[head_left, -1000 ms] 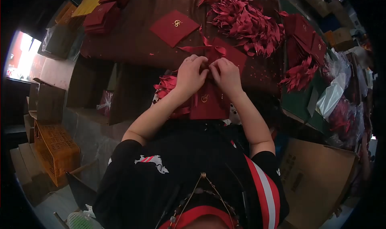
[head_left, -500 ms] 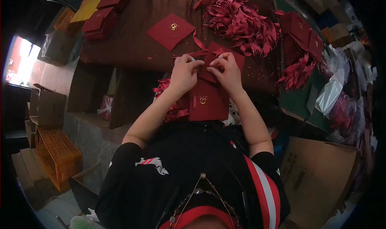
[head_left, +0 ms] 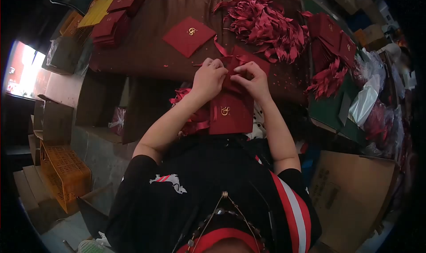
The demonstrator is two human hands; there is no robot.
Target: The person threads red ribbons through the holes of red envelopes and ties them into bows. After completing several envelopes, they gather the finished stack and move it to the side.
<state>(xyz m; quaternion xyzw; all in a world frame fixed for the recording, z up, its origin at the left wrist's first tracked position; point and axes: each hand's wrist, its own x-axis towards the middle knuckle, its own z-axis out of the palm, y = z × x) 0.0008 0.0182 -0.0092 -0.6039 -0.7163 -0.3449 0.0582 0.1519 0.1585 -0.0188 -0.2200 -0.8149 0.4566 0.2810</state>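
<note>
A dark red envelope-like pouch (head_left: 231,115) with a gold emblem lies before me, its lower part hanging over the table's near edge. Its upper part (head_left: 256,61) rests on the table under my hands. A red ribbon (head_left: 222,49) crosses it between my fingers. My left hand (head_left: 209,78) is closed on the ribbon, fingers bent over and knuckles up. Thumb and forefinger of my right hand (head_left: 253,80) pinch close by at the ribbon; the exact grip is partly hidden. Just beyond, another red pouch (head_left: 189,36) with a gold emblem lies flat.
A heap of red ribbons (head_left: 266,26) covers the table's far right. Stacked pouches lie at far left (head_left: 108,29) and right (head_left: 330,37). More ribbons (head_left: 195,124) hang by my lap. An orange crate (head_left: 66,175) and a cardboard box (head_left: 350,195) stand on either side.
My left hand has turned and shifted slightly right, toward my right hand. The right hand's fingers have moved a little at the ribbon. The pouches stay in place.
</note>
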